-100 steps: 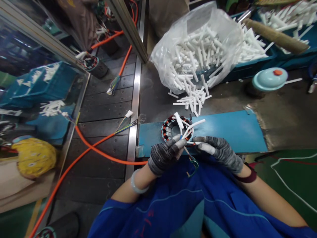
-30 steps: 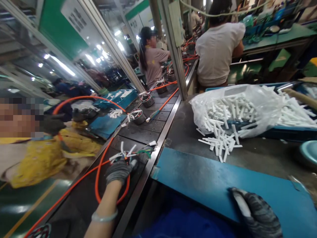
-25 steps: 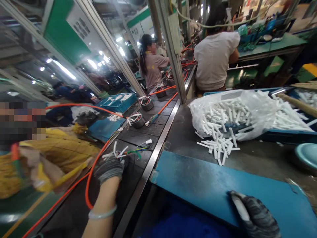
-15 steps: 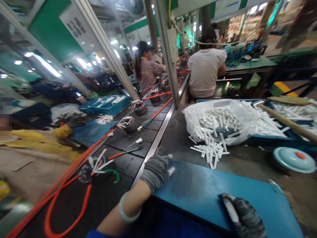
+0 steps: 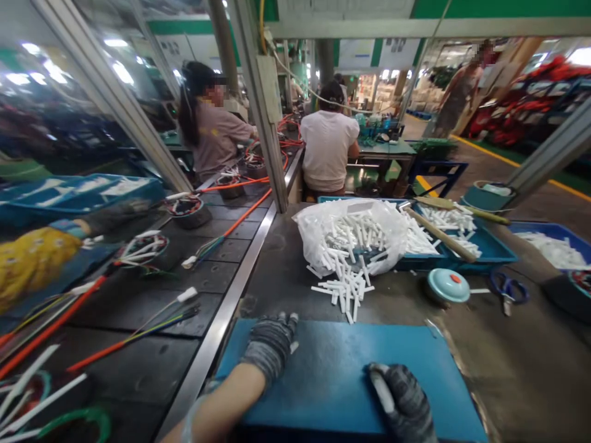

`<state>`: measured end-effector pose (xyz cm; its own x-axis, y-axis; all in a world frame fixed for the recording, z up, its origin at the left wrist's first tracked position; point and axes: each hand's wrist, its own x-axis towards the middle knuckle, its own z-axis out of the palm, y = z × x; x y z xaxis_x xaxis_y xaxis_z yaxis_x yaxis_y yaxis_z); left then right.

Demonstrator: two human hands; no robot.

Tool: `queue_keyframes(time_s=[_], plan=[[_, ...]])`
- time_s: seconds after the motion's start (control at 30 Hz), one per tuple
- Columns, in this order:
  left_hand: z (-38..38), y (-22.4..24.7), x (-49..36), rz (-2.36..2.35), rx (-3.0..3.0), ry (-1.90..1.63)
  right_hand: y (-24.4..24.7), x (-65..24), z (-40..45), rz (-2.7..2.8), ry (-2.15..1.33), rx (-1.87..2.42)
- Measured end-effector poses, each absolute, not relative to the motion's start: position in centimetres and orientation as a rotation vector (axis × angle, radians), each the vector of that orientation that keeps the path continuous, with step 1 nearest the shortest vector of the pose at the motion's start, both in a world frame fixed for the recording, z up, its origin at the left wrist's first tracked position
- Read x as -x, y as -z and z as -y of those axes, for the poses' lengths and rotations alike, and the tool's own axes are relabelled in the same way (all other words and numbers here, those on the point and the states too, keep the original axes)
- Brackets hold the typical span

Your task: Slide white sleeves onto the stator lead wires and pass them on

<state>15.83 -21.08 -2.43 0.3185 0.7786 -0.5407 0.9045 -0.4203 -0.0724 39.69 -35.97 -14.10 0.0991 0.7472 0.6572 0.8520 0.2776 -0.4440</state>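
My left hand [image 5: 271,346], in a grey striped glove with bare fingertips, rests on the left part of a blue board [image 5: 332,363]. Its fingers point forward; whether something small lies under them is unclear. Near the board's right side is my right hand [image 5: 404,400], gloved alike, its fingers curled and the thumb along them. Any object inside that hand is hidden. Beyond the board, short white tubes [image 5: 348,289] spill from a clear plastic bag [image 5: 307,237].
A conveyor [image 5: 184,320] runs along the left with wound coils [image 5: 187,209] and orange cables [image 5: 244,215]. A person's yellow sleeve [image 5: 39,258] reaches in there. At right are a light-blue lidded dish [image 5: 447,285], scissors [image 5: 508,292] and blue trays [image 5: 496,246]. Two people sit ahead.
The view has swung to the right, bringing the scissors and another tray into sight. My left hand now lies further onto the board; my right hand keeps its curled pose.
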Motion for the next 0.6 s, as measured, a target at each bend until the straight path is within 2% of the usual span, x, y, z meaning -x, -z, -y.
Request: queue_keyframes(time_s=[0.27,0.6], plan=[[20.6,4.1,-15.7,-1.471,-2.405,0.786,14.4,-39.7,36.1,1.735,0.234,1.481],[20.7,4.0,-15.7,-1.493,-2.365,0.794,13.5,-39.5,35.9,1.748,0.296,1.491]])
